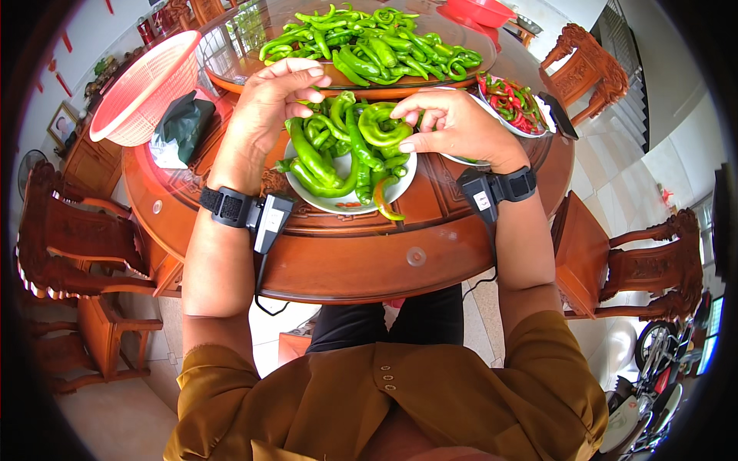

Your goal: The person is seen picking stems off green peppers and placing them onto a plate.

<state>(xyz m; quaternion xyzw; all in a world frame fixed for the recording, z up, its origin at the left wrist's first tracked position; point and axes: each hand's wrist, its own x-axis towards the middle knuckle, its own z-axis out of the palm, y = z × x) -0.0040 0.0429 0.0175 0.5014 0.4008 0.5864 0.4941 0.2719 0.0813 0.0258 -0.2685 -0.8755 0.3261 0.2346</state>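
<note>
My right hand (455, 124) has its thumb and fingertips around the right edge of a curled green pepper (385, 135), just over a white plate (346, 206). Long green peppers (314, 158) are heaped on that plate, and one orange-tinged pepper (382, 199) hangs past its front rim. Raised above the plate's left back side is my left hand (279, 95), its fingers curled. A small green bit shows by its fingertips; whether it is held is unclear. Each wrist wears a black strap with a small device. Part of another white dish (464, 160) shows beneath my right hand.
Green peppers (375, 49) cover the glass turntable (230, 55) behind. Left stand a pink plastic basket (147, 86) and a dark plastic bag (187, 124). Right are a bowl of red and green peppers (513, 104) and a black phone (558, 115). Carved wooden chairs (634, 265) flank the round table (357, 259).
</note>
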